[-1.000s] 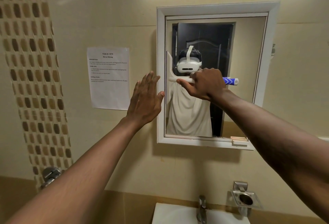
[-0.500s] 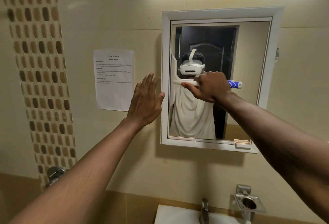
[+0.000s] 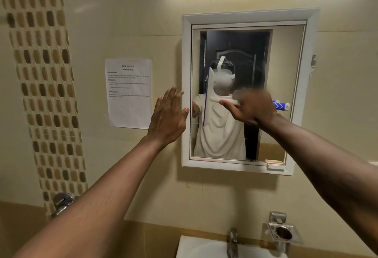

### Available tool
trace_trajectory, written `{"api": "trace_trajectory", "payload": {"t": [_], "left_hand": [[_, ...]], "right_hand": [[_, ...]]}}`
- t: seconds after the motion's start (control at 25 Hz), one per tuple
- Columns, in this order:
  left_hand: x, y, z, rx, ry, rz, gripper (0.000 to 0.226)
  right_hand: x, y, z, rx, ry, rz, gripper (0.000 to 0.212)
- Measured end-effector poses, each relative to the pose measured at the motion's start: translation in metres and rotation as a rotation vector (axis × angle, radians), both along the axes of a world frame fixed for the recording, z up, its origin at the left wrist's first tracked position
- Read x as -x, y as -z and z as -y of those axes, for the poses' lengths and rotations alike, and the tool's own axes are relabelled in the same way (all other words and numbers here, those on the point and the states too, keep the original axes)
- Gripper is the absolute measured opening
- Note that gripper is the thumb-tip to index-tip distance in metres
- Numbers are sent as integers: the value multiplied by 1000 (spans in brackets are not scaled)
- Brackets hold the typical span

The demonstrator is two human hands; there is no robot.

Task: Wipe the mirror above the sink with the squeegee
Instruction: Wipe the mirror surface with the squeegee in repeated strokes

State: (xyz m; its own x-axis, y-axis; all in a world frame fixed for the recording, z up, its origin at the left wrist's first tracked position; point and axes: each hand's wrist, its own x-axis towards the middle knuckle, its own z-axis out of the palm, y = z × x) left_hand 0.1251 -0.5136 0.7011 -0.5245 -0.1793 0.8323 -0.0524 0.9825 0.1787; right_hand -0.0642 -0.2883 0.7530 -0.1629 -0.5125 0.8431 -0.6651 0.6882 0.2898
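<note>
Up on the mirror [image 3: 286,69] above the sink [image 3: 196,246], the squeegee [image 3: 208,102] has its blade upright near the glass's left side, handle [image 3: 281,106] sideways, so I'd guess a horizontal swipe. Right hand [image 3: 253,109] is wrapped round the handle; left hand [image 3: 167,118] is flat, fingers straight, at the white frame [image 3: 186,145], probably steadying it, though contact isn't clear.

White squeegee [image 3: 210,96], blue-white handle [image 3: 281,105]

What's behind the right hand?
The squeegee, gripped by the right hand; its white neck and blue end show either side. The handle's middle and the mirror glass behind are covered.
</note>
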Motion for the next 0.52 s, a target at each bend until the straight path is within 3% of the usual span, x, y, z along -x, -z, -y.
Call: {"api": "trace_trajectory", "payload": {"t": [0.24, 0.52], "left_hand": [[-4, -13, -18, 9, 43, -27, 55], [1, -21, -26, -3, 81, -55, 56]], "right_hand": [[-10, -6, -15, -1, 56, -8, 92], [-41, -53, -3, 77, -80, -36, 90]]}}
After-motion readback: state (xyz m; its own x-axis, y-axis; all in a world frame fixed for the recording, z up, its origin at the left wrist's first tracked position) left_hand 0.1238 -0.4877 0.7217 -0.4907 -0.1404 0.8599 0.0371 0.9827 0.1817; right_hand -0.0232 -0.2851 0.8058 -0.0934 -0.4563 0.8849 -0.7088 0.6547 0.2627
